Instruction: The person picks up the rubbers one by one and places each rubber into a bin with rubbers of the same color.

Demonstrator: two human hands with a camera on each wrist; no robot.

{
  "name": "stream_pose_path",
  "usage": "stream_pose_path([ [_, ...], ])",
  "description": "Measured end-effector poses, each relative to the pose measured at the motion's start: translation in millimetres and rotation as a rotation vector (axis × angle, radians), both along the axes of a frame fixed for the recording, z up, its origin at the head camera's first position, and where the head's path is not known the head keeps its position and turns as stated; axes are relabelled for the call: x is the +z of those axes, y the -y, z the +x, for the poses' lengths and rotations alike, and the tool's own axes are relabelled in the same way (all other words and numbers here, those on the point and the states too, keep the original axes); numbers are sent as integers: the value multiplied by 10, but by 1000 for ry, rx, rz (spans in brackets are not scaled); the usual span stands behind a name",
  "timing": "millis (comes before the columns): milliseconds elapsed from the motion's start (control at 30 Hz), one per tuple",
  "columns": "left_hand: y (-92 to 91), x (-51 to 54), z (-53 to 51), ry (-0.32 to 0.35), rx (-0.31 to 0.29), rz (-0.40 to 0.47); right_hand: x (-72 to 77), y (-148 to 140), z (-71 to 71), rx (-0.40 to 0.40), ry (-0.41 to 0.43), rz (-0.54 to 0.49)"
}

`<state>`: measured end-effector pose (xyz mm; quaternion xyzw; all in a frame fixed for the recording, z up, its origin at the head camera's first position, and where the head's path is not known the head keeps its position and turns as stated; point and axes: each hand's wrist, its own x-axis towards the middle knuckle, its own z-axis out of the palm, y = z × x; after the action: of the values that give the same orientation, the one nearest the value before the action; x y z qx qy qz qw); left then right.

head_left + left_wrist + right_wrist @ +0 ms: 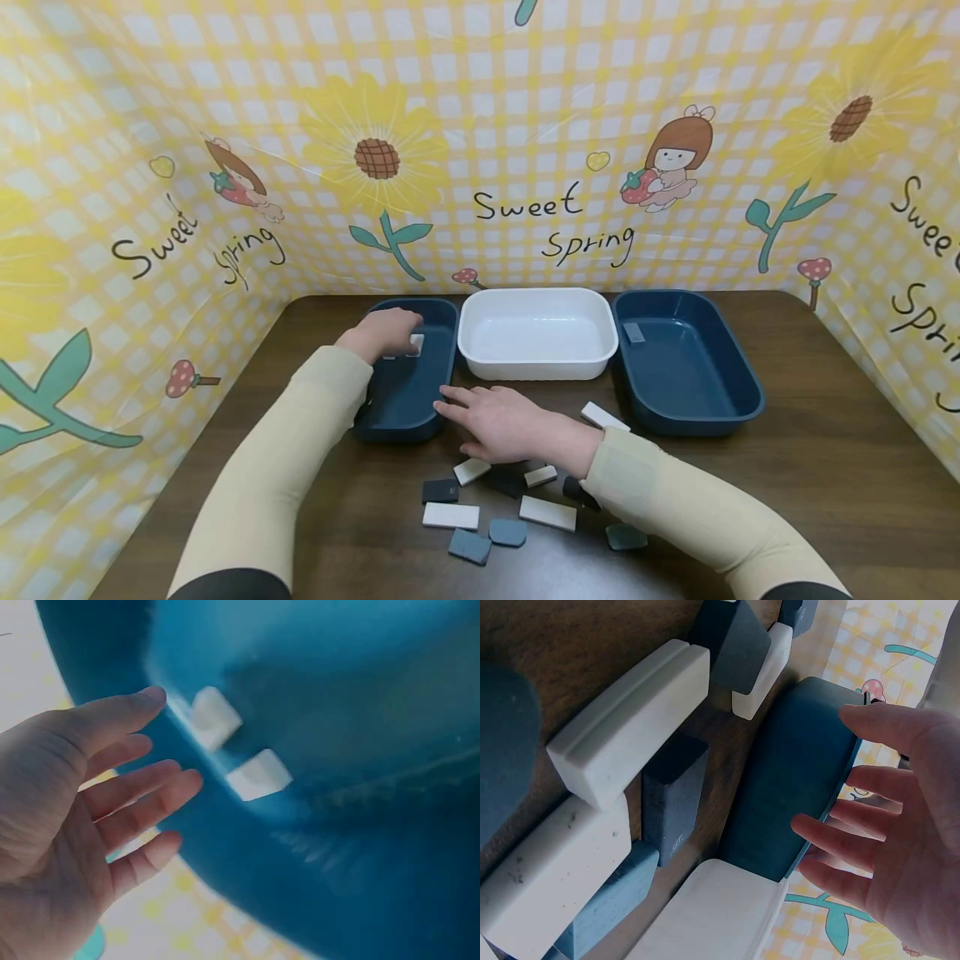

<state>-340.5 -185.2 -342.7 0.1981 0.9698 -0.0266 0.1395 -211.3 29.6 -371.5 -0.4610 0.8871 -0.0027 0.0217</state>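
My left hand (pixel 384 332) is over the left blue tray (pixel 405 417). In the left wrist view its fingers are loosely spread and hold nothing. Two small white eraser-like blocks (pixel 259 777) lie inside that tray, just beyond the fingertips. My right hand (pixel 501 422) hovers over the table near the tray's right side, palm down, its fingers pointing left. The right wrist view shows it empty, with fingers apart. Below and around it lie white eraser-like blocks (pixel 547 513), blue-grey ones (pixel 470 547) and dark ones (pixel 440 492), partly hidden by the hand and sleeve.
A white tray (pixel 538 368) stands at the back middle. Right of it is another blue tray (pixel 697 423) with a grey-blue block (pixel 634 333) inside. One white block (pixel 604 416) lies by the right sleeve. A patterned yellow cloth (pixel 510 150) hangs behind the table.
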Motion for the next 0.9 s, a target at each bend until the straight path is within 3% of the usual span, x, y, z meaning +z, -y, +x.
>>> stream_pose_path([
  [233,128,210,206,-39,22,44,11,4,0,-7,6,7],
  [500,532,451,357,-142,86,189,23,-1,3,-22,15,12],
  [567,630,423,362,-144,117,193,23,-10,7,-21,11,9],
  [667,753,281,350,-105,186,186,19,-23,9,-17,5,5],
  [800,884,36,338,22,290,216,11,-14,10,-16,-4,14],
  [900,953,-138,334,113,336,270,5,7,12,-13,-2,18],
])
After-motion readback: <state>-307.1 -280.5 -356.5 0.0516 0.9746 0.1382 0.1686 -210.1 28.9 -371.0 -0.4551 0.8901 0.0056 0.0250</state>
